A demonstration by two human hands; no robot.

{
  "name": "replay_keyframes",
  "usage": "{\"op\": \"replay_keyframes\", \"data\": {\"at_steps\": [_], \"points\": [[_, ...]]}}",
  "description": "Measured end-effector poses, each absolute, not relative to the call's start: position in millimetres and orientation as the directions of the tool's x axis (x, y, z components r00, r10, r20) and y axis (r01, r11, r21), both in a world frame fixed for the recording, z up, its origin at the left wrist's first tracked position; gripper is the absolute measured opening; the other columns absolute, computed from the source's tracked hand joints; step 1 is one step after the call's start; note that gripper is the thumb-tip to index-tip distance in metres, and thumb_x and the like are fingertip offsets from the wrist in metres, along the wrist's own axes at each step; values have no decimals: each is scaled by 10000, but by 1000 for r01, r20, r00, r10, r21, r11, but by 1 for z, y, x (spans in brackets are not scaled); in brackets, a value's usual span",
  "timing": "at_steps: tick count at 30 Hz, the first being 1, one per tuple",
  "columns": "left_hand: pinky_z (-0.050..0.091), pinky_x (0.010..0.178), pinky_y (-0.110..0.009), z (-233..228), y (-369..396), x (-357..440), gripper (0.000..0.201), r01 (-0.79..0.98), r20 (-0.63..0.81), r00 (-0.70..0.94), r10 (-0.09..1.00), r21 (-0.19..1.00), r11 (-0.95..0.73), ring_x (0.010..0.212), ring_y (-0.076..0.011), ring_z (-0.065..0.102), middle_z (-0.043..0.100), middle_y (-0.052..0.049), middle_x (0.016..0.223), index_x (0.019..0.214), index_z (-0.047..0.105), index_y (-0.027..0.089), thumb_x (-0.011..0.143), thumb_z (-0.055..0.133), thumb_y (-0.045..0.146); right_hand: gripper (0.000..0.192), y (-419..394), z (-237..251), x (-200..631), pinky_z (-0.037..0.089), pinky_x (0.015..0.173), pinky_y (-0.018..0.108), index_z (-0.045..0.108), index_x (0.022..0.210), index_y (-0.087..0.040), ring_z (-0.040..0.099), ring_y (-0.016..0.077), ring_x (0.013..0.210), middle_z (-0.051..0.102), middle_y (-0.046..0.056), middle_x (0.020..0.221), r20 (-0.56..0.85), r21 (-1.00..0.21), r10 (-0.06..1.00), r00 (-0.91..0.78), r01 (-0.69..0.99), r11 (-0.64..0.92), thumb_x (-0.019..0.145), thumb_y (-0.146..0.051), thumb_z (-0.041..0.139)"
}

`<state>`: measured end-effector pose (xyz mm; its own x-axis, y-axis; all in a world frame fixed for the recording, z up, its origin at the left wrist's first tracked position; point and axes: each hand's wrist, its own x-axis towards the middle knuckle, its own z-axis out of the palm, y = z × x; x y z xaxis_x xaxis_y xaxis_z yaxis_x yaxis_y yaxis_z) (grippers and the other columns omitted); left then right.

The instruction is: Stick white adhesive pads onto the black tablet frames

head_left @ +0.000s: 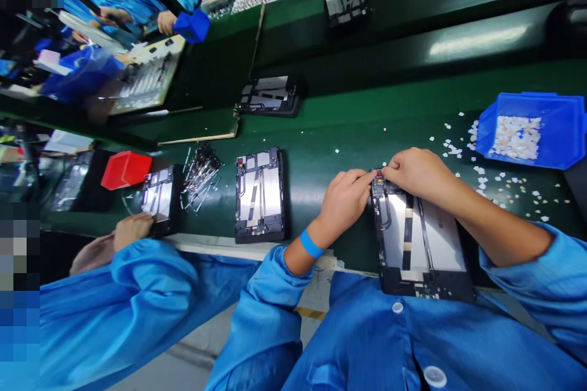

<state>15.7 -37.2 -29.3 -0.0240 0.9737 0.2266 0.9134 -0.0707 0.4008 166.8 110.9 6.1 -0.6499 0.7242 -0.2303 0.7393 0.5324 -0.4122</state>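
Observation:
An opened tablet (419, 232), its batteries and flat cables exposed, lies in front of me at the table's edge. My left hand (346, 198), with a blue wristband (312, 244), has its fingers drawn together at the tablet's top left corner, beside a small red and yellow part. My right hand (415, 168) is closed in a pinch at the same corner, the fingertips almost meeting those of the left. Whatever is between the fingers of either hand is too small or hidden to make out.
Another opened tablet (260, 195) lies to the left, with more farther back. Small white pieces are scattered around a blue bin (532, 131). Left are a pile of thin dark strips (200, 177), a red bin (126, 170) and a co-worker's hand (132, 231) at a tablet.

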Motion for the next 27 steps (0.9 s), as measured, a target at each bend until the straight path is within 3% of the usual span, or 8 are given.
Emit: {"op": "replay_keyframes", "data": {"at_steps": [8, 13, 16, 18, 20, 22, 24, 27], "points": [[513, 951, -387, -29, -36, 14, 367, 920, 203, 8, 979, 383, -87, 1086, -237, 669, 745, -98, 1236, 1366, 681, 202, 1049, 498, 170, 306, 112, 5, 163, 302, 514, 306, 650, 535, -245, 510, 166, 515, 621, 19, 539, -235, -403, 713, -661, 733, 547, 830, -328, 642], [476, 852, -383, -28, -35, 13, 362, 962, 193, 63, 979, 249, -111, 996, -243, 635, 751, -83, 1200, 1383, 671, 224, 1072, 488, 198, 296, 112, 3, 162, 304, 540, 320, 673, 586, -243, 551, 188, 572, 649, 29, 595, -259, -377, 715, -650, 749, 545, 858, -356, 641], [434, 775, -381, -23, -35, 15, 354, 982, 164, 104, 981, 139, -127, 958, -249, 609, 735, -95, 1194, 1390, 656, 240, 1079, 489, 218, 263, 111, -4, 171, 324, 575, 329, 720, 692, -234, 592, 202, 625, 696, 37, 672, -199, -406, 684, -702, 694, 595, 908, -345, 618], [415, 754, -380, -18, -34, 16, 351, 983, 127, 146, 981, 93, -158, 951, -252, 597, 718, -111, 1182, 1389, 646, 234, 1081, 479, 216, 224, 108, -12, 183, 376, 631, 329, 767, 859, -221, 632, 211, 713, 746, 51, 803, -80, -452, 660, -747, 617, 644, 951, -318, 587], [407, 753, -379, -14, -30, 14, 342, 978, 88, 187, 978, 81, -194, 943, -252, 588, 710, -113, 1131, 1368, 656, 222, 1083, 467, 212, 254, 103, -22, 198, 431, 728, 332, 777, 1036, -207, 653, 221, 835, 763, 74, 946, 71, -468, 578, -813, 485, 739, 1000, -274, 535], [408, 767, -373, -12, -25, 9, 327, 972, 61, 200, 978, 114, -206, 932, -245, 582, 707, -96, 1090, 1326, 688, 229, 1081, 471, 214, 309, 97, -30, 213, 448, 808, 336, 761, 1175, -204, 635, 228, 919, 748, 87, 1018, 174, -410, 433, -884, 335, 848, 1035, -225, 487], [418, 795, -361, -11, -21, 2, 337, 965, 38, 197, 980, 171, -201, 934, -233, 578, 706, -80, 1101, 1318, 706, 256, 1076, 477, 205, 351, 93, -35, 223, 442, 816, 338, 733, 1282, -206, 599, 231, 919, 727, 90, 1025, 194, -309, 307, -932, 239, 921, 1039, -179, 481], [425, 826, -353, -9, -19, -5, 395, 965, 6, 186, 983, 188, -184, 941, -223, 570, 697, -78, 1141, 1382, 685, 288, 1081, 447, 196, 421, 93, -33, 226, 426, 772, 334, 678, 1384, -184, 551, 228, 872, 701, 95, 1028, 182, -161, 216, -959, 188, 969, 1008, -107, 504]]}}
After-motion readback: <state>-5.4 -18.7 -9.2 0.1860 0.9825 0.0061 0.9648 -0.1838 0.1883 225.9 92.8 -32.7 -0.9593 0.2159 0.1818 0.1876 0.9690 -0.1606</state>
